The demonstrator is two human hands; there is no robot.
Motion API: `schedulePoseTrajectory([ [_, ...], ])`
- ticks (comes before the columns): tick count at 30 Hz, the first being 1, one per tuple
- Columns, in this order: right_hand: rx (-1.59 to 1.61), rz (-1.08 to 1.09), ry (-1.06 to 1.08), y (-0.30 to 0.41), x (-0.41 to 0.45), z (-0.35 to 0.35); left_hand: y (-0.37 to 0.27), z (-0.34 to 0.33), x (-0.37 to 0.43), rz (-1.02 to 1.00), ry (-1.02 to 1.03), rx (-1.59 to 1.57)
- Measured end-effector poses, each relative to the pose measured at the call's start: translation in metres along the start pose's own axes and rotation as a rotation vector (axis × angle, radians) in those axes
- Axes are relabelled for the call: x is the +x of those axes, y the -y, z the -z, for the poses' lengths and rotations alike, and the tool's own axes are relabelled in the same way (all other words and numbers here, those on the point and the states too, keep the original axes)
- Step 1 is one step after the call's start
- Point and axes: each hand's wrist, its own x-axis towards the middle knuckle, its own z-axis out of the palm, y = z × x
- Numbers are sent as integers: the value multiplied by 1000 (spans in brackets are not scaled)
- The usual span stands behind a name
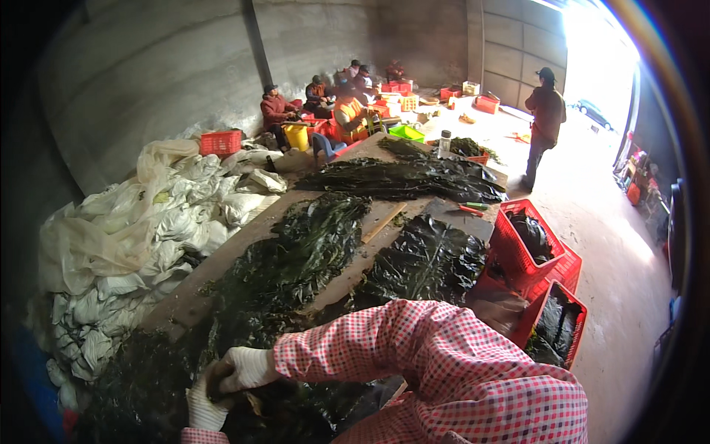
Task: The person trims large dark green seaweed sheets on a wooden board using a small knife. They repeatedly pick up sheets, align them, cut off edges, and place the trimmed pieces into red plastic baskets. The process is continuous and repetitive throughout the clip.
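Observation:
My right hand (247, 367), in a white knitted glove, reaches across from the right in a pink checked sleeve. Just below it is my left hand (206, 406), in a matching glove. The two hands meet with fingers curled, gripping the edge of a dark green kelp blade (208, 344); the fingertips are partly hidden. Wet kelp (150, 383) spreads beneath and around both hands. A long heap of kelp (294, 250) runs up the table (266, 222) away from them. Broad flattened kelp blades (427, 261) lie nearer my right side.
Red plastic crates (527, 272) holding kelp stand along the right table edge. A wooden strip (383, 223), red-handled tool (470, 211) and clear bottle (445, 143) are on the table. White sacks (183, 222) pile up left. Several people sit beyond; another person (543, 127) stands near the doorway.

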Motion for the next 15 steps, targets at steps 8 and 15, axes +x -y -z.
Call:
schedulePoseTrajectory([
  [8, -126, -253, -13, 16, -18, 20, 25, 31, -24, -64, -140, 168],
  [15, -543, -391, -161, 92, -150, 159, 94, 200, -86, 122, -615, -25],
])
